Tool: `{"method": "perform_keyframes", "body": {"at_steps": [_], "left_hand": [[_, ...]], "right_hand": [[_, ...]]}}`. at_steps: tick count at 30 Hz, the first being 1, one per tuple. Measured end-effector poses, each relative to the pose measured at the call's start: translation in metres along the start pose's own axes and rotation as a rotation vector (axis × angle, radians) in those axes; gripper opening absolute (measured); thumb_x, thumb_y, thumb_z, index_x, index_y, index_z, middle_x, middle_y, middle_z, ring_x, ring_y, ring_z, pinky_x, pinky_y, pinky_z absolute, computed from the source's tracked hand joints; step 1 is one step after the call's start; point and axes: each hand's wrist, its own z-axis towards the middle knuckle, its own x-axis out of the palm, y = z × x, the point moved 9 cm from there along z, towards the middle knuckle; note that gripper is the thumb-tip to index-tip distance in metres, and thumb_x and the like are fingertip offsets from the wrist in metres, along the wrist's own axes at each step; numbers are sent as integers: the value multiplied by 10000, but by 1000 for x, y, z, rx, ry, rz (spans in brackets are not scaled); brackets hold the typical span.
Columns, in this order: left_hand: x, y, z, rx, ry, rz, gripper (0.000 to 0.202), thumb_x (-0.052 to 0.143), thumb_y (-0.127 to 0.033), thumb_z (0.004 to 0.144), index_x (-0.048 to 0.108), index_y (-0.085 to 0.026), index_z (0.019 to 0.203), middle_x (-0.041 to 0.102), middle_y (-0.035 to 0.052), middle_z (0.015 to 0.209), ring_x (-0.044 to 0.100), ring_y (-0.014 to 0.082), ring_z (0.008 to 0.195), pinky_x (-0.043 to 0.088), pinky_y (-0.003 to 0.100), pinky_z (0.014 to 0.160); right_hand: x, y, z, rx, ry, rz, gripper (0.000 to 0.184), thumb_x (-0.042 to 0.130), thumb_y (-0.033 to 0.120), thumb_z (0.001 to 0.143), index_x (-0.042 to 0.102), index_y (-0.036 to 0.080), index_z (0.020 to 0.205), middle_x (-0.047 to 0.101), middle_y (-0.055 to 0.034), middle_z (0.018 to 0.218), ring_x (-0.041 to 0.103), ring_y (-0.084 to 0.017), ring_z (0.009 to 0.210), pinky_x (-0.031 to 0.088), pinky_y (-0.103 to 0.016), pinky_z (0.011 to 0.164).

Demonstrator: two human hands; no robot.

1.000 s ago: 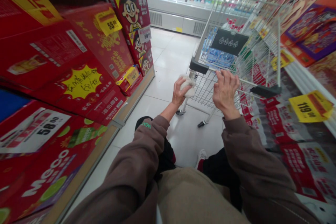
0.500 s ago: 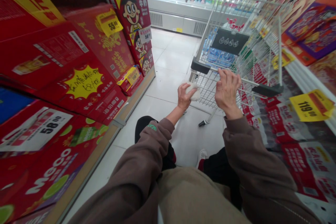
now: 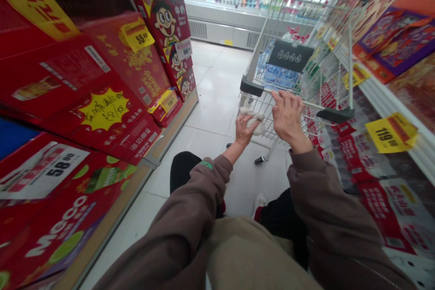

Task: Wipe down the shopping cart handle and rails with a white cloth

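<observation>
My left hand (image 3: 246, 130) holds a crumpled white soft item (image 3: 254, 120), perhaps a cloth or tissue, just behind the wire shopping cart (image 3: 268, 113). My right hand (image 3: 288, 115) is curled over the cart's metal push bar (image 3: 314, 104), which has black plastic ends. Bottled water in plastic wrap (image 3: 276, 72) lies inside the basket, partly hidden by the wire mesh and a black panel (image 3: 290, 55). Brown sleeves cover both my forearms.
Stacked red cartons (image 3: 112, 81) with yellow price tags line the left side above a wooden shelf edge (image 3: 163, 142). Packaged goods and a yellow 119 tag (image 3: 390, 132) lie on the right. Ahead, a white tiled floor (image 3: 217, 95) runs to a refrigerated case (image 3: 224, 22).
My left hand with the white item has moved right and closer to the cart. The cart and the surrounding view have shifted slightly left, and my right hand stays on the bar.
</observation>
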Motion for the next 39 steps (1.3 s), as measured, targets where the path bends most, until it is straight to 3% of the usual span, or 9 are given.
{"method": "perform_keyframes", "body": {"at_steps": [5, 12, 16, 19, 23, 25, 28, 31, 39], "left_hand": [[0, -12, -25, -8, 3, 25, 333, 481, -351, 1066, 803, -282, 1020, 690, 105, 1129, 594, 247, 1145, 524, 456, 1021], [15, -34, -3, -16, 0, -7, 332, 485, -381, 1064, 807, -302, 1051, 677, 97, 1258, 514, 289, 1348, 423, 540, 1173], [22, -31, -28, -25, 41, -22, 369, 479, -388, 1064, 816, -276, 965, 701, 105, 1198, 570, 261, 1229, 511, 471, 1065], [17, -38, -39, -23, 17, -3, 314, 514, -361, 1051, 812, -281, 992, 705, 105, 1210, 570, 269, 1218, 512, 473, 1044], [14, -62, -19, 50, -85, 21, 231, 583, -306, 1020, 800, -337, 1094, 691, 83, 1296, 538, 294, 1296, 453, 541, 1115], [22, -67, -11, 61, -50, 39, 223, 608, -305, 1007, 791, -336, 1131, 682, 85, 1328, 523, 303, 1341, 387, 586, 1182], [40, -62, -21, 35, 95, 63, 206, 619, -282, 1002, 799, -319, 1097, 706, 82, 1282, 573, 277, 1295, 408, 540, 1182], [47, -60, -44, 6, 175, 99, 204, 663, -234, 972, 807, -339, 1072, 730, 69, 1234, 616, 265, 1221, 506, 459, 1049], [58, -109, -36, 67, 66, 98, 281, 657, -228, 975, 781, -382, 1174, 701, 72, 1314, 572, 286, 1286, 434, 511, 1104]], "right_hand": [[-2, -2, 1, -25, 31, -3, 659, 104, 513, 1073, 488, 245, 1537, 516, -133, 1545, 419, -317, 1422, 262, -595, 1195], [-7, -4, 1, -25, 84, 28, 690, 37, 499, 1077, 463, 246, 1557, 526, -117, 1547, 443, -291, 1406, 284, -557, 1194], [-12, -7, 0, -47, 107, 79, 720, 4, 527, 1072, 458, 260, 1562, 510, -97, 1590, 434, -283, 1440, 286, -555, 1209], [-28, -19, 4, -68, 120, 116, 749, -33, 523, 1072, 457, 239, 1561, 578, -97, 1535, 508, -255, 1384, 322, -510, 1197], [-64, -53, 6, 10, 16, 57, 794, -84, 490, 1073, 474, 181, 1546, 640, -144, 1455, 554, -254, 1347, 304, -517, 1194], [-71, -68, -1, 64, 3, 11, 809, -79, 504, 1071, 492, 168, 1535, 693, -161, 1372, 585, -265, 1310, 321, -532, 1180], [-66, -78, -15, 101, 42, -7, 803, -39, 530, 1072, 512, 157, 1520, 739, -146, 1279, 642, -277, 1223, 396, -549, 1137], [-61, -77, -23, 69, 40, 38, 783, 10, 570, 1068, 536, 189, 1506, 709, -140, 1358, 639, -294, 1238, 437, -547, 1113], [-62, -74, -27, 4, 102, 244, 839, -52, 640, 1031, 467, 255, 1567, 676, -104, 1430, 580, -289, 1390, 416, -552, 1170]]}}
